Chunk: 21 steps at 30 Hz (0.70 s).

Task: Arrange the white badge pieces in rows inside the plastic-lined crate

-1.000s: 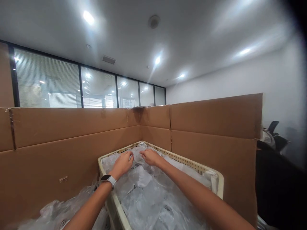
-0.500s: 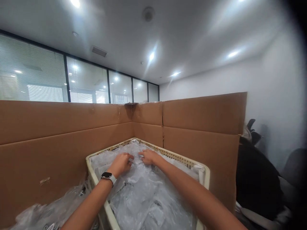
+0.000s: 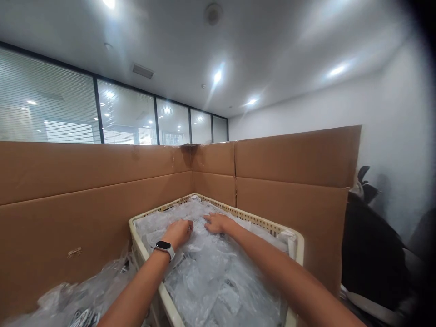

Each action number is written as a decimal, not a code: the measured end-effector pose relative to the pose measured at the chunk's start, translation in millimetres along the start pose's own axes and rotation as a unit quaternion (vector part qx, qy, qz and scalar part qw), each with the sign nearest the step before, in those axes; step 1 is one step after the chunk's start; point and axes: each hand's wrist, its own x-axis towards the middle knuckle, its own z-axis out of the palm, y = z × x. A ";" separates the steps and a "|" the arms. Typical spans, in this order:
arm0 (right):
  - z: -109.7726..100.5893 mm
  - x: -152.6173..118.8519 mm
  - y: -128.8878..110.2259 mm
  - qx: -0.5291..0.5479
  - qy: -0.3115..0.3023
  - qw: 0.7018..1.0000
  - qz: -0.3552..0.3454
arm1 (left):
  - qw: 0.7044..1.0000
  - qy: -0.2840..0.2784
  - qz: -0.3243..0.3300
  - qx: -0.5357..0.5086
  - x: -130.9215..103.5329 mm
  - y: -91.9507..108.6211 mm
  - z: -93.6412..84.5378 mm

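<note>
A cream plastic basket point(image 3: 163, 297) with a perforated rim stands in front of me, heaped with clear plastic bags point(image 3: 211, 277). My left hand point(image 3: 180, 230), with a smartwatch point(image 3: 164, 247) on the wrist, lies over the bags in the far half of the basket. Its fingers are curled closed, and whatever they may pinch is hidden. Just to its right, my right hand point(image 3: 216, 223) touches the top of the heap, fingers stretched out and apart. What the crumpled bags contain is hard to make out.
Tall cardboard walls point(image 3: 68, 218) rise behind the basket and along both sides. More plastic bags point(image 3: 85, 290) are piled at the lower left, some with pale cord-like items inside. A black-covered chair point(image 3: 371, 259) stands beyond the cardboard at right.
My left hand's fingers have gone from slightly apart to curled together. My right hand's fingers have stretched out a little over the bags. The view has shifted slightly.
</note>
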 end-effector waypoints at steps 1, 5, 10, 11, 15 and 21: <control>0.0 -0.5 -0.4 -0.003 -0.002 1.000 -0.001 | 1.000 -0.003 -0.002 -0.004 0.6 -0.4 0.2; 0.3 -0.9 -0.9 -0.012 -0.004 1.000 -0.002 | 1.000 -0.015 -0.014 -0.018 4.1 -3.6 1.7; 1.2 2.7 0.9 -0.023 0.007 1.000 -0.013 | 0.999 -0.016 -0.021 -0.024 6.1 -9.4 3.9; 1.5 3.3 1.5 -0.025 0.009 1.000 -0.015 | 0.999 -0.015 -0.020 -0.025 6.3 -10.3 4.1; 2.0 4.0 3.1 -0.028 0.016 0.999 -0.018 | 0.999 -0.004 -0.013 -0.030 6.9 -12.1 4.7; -0.9 2.3 1.0 -0.031 0.034 0.999 -0.017 | 0.998 0.030 -0.012 -0.047 7.6 -11.6 3.2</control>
